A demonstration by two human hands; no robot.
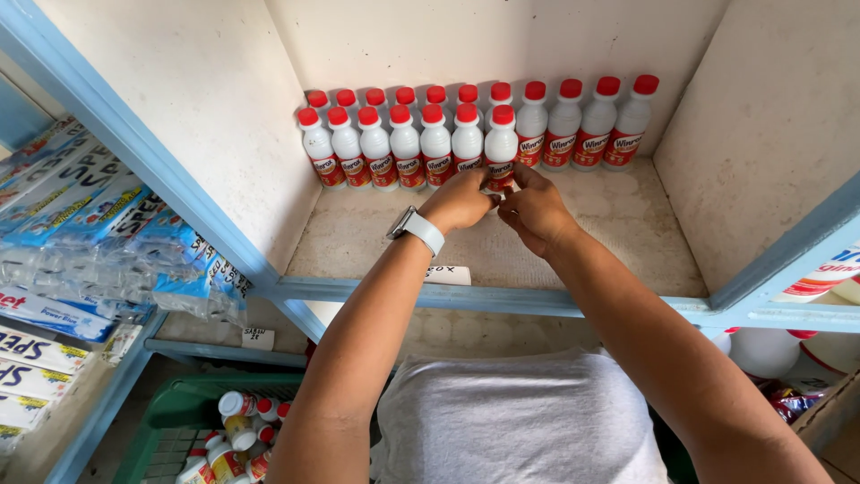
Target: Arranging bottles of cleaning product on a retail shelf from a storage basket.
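Front-row end bottle (pixel 501 143), white with red cap and red label, standing upright on the shelf floor (pixel 627 224) beside its row-mates: pinched low at the label by left hand (pixel 459 203) and right hand (pixel 535 211), fingertips closed on it, though exact contact apparently hidden behind the knuckles. Best kept vertical, base flat, shoulder flush against neighbouring front-row bottles (pixel 403 143) without nudging them. Behind, back-row bottles (pixel 573 121) close; below left, green crate (pixel 170 412) of loose bottles; left, blue sachet packs (pixel 98 224).
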